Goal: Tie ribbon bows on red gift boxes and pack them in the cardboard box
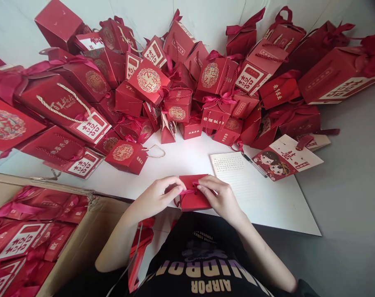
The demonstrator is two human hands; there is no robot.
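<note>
A small red gift box (196, 203) lies at the table's front edge, close to my body. A magenta ribbon (191, 190) runs across its top and looks knotted or looped near the middle. From the left, my left hand (165, 190) pinches one end of the ribbon between thumb and fingers. My right hand (217, 193) rests over the box's right side, its thumb and fingertips closed on the ribbon by the knot. The fingers partly cover the box, so its right face is hidden.
Many red gift boxes (148, 80) with ribbons and cords crowd the back of the white table (187, 159). A lined notebook (233, 173), a pen (255, 165) and a printed card box (286, 159) lie to the right. A cardboard carton (82, 231) of red boxes stands at left.
</note>
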